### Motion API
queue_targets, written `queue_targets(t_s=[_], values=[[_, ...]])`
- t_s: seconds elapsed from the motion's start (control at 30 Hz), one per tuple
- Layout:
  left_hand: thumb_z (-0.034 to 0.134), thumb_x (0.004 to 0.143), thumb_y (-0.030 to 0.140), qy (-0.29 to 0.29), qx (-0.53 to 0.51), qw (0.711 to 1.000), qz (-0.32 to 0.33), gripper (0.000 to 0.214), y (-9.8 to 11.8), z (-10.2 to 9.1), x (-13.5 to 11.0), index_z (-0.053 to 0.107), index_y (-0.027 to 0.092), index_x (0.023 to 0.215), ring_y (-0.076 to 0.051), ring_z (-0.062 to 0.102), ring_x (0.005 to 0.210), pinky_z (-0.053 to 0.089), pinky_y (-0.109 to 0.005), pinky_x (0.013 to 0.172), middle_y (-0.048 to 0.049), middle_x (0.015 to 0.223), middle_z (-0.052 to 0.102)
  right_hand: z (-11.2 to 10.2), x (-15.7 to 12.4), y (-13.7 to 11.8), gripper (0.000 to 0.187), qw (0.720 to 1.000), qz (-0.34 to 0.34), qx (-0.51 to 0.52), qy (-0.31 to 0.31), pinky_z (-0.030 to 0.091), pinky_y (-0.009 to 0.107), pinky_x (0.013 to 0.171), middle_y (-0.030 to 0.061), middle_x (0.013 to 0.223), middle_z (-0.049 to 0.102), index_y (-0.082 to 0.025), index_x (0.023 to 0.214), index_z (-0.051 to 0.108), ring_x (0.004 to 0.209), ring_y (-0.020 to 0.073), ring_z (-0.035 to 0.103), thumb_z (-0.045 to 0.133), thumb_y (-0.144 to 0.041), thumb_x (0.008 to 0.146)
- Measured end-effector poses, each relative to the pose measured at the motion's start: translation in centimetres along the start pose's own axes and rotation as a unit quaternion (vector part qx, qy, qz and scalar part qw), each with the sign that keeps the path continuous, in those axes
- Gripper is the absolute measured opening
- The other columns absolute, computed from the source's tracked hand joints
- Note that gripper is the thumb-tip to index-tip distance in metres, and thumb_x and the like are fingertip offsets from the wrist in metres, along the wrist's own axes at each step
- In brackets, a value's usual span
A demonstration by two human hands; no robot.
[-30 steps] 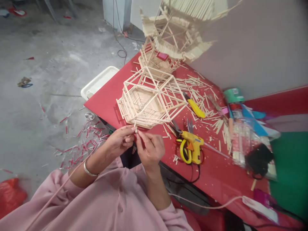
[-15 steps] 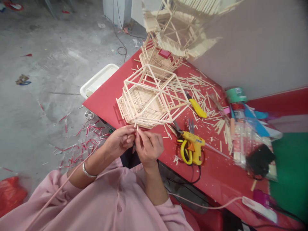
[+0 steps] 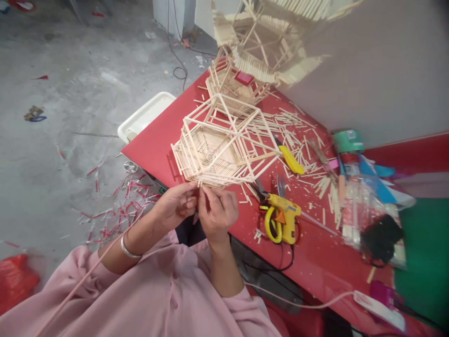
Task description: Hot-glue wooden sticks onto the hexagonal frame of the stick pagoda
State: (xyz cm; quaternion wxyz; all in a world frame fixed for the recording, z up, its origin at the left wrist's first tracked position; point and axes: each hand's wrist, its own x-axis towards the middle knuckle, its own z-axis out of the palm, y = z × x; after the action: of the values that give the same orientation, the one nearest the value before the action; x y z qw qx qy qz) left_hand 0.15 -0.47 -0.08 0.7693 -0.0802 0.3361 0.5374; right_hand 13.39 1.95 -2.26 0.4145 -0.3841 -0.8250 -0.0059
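My left hand (image 3: 177, 203), a metal bangle on its wrist, is closed in a pinch at the near edge of a wooden stick model (image 3: 214, 154). Beside it, my right hand (image 3: 218, 213) pinches a short wooden stick (image 3: 200, 184), its tip against or very near the model's rim. A second small stick end seems to sit at my left fingertips; I cannot make it out fully. The model has an open frame of thin sticks over a patterned stick base. A yellow glue gun (image 3: 286, 213) lies to the right, on or beside yellow-handled scissors (image 3: 272, 224).
Loose sticks (image 3: 294, 126) lie scattered on the red table (image 3: 150, 150). A yellow cutter (image 3: 292, 160) rests among them. Behind stands a taller stick structure (image 3: 259, 51). At the right are plastic packets (image 3: 359, 206) and green tape (image 3: 347, 140). A white tray (image 3: 143, 114) is beyond the table's left edge.
My right fingertips have risen slightly, bringing the short stick closer to the model's rim and my left fingertips. The view has shifted a little.
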Motion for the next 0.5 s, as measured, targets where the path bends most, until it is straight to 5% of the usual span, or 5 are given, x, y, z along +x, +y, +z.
queue_targets(t_s=[0.5], values=[[0.066, 0.073, 0.021, 0.014, -0.005, 1.0, 0.012, 0.011, 0.3, -0.15, 0.14, 0.063, 0.011, 0.076, -0.003, 0.043, 0.037, 0.022, -0.012, 0.029, 0.003, 0.058, 0.055, 0.05, 0.45, -0.29, 0.021, 1.0, 0.016, -0.002, 0.005, 0.051, 0.032, 0.078, 0.0058, 0.087, 0.07, -0.021, 0.107, 0.067, 0.079, 0.0162, 0.065, 0.066, -0.017, 0.086]])
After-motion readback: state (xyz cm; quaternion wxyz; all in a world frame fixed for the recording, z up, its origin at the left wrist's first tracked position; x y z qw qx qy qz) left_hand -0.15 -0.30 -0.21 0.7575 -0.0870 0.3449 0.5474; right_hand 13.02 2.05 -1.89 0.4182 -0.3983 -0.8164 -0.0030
